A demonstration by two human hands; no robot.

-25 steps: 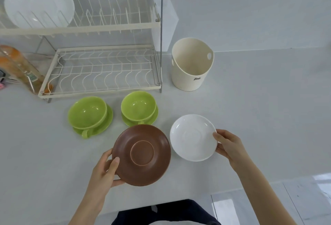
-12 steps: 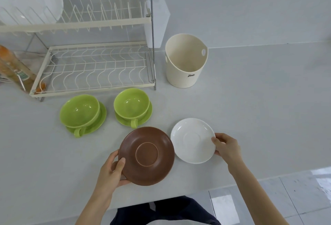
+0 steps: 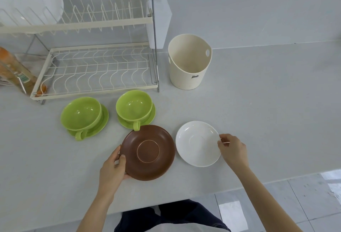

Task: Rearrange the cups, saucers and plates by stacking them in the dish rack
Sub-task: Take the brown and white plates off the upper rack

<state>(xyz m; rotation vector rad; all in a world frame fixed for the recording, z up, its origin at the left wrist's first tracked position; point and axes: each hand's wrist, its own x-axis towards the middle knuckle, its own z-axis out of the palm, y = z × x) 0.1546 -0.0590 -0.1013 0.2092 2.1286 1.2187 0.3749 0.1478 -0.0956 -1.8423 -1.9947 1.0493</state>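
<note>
My left hand (image 3: pixel 113 169) grips the left rim of a brown saucer (image 3: pixel 148 152), which is tilted up with its underside facing me. My right hand (image 3: pixel 232 149) pinches the right rim of a white saucer (image 3: pixel 197 143) lying on the counter. Two green cups stand on green saucers, one on the left (image 3: pixel 82 116) and one on the right (image 3: pixel 134 107), just beyond the brown saucer. The two-tier wire dish rack (image 3: pixel 96 69) stands at the back left, with a white plate (image 3: pixel 31 1) upright in its upper tier. Its lower tier holds nothing.
A cream bucket-shaped holder (image 3: pixel 189 62) stands to the right of the rack. A clear plastic cutlery cup (image 3: pixel 158 17) hangs on the rack's right side. An orange packet (image 3: pixel 14 69) lies left of the rack. The counter's front edge runs below my hands.
The brown saucer in my left hand has drifted slightly right, closer to the white saucer. My right hand keeps hold of the white saucer's rim. The view has shifted a little.
</note>
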